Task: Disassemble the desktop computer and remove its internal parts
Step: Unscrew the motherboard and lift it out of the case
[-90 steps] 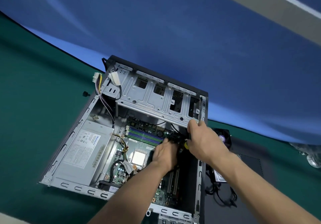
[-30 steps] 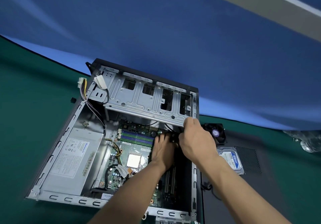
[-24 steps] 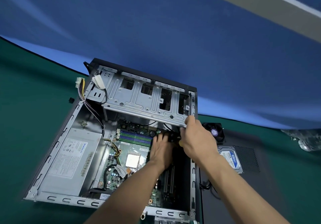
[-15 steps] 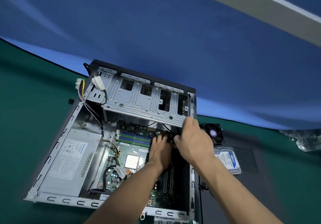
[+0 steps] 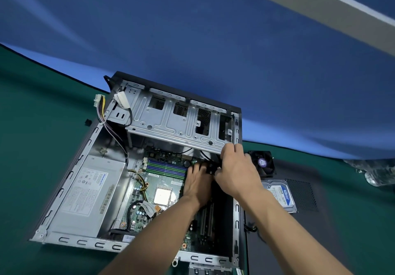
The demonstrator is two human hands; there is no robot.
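Through the head camera I saw only two bare forearms and their hands. The left hand (image 5: 197, 186) and the right hand (image 5: 236, 173) wore no gloves, rings or watch that I could make out. No sleeve reached into view on either arm; both were uncovered from the wrist down to the bottom edge of the picture.

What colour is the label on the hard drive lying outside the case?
Blue and white, on the hard drive, seen in the head view.
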